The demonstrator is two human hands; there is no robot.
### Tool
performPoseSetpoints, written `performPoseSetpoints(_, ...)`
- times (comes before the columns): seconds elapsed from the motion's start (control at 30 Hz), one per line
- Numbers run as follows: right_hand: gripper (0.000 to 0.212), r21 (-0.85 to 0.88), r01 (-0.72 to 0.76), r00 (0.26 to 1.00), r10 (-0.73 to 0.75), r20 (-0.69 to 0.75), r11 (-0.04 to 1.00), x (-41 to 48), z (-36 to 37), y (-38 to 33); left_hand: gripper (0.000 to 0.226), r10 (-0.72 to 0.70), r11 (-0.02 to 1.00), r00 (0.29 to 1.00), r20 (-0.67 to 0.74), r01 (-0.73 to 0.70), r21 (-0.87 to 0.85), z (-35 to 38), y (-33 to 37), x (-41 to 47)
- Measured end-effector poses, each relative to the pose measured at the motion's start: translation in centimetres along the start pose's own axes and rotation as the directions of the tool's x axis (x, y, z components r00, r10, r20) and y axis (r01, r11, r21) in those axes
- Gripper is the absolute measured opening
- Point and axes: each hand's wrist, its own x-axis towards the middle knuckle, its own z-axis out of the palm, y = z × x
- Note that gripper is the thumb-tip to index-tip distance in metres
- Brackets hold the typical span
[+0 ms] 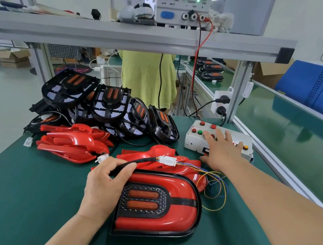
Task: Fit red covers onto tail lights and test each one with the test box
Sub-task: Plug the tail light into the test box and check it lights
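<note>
A tail light with its red cover fitted (pixel 158 220) lies flat on the green mat in front of me. My left hand (pixel 105 185) holds its left edge and pinches its black cable, whose white connector (pixel 168 161) is joined to thin coloured wires running toward the white test box (pixel 193 141). My right hand (pixel 221 150) lies spread over the test box, fingers straight on its red and green buttons. Loose red covers (pixel 73 142) are heaped at left and behind the lamp. Bare black tail lights (pixel 109 104) are stacked at the back.
A power supply (pixel 182 1) sits on the aluminium shelf above, with red and black leads dropping to the test box. A person in a yellow shirt (pixel 148 78) stands behind the bench. A conveyor belt (pixel 302 130) runs along the right.
</note>
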Motion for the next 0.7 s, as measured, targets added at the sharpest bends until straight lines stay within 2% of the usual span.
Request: performPoseSetpoints(0.7, 0.092, -0.012, -0.003, 1.000, 0.003, -0.001, 1.000, -0.76, -0.32, -0.22, 0.012, -0.011, 0.999, 1.000, -0.018, 0.012, 0.031, -0.04, -0.17, 0.03)
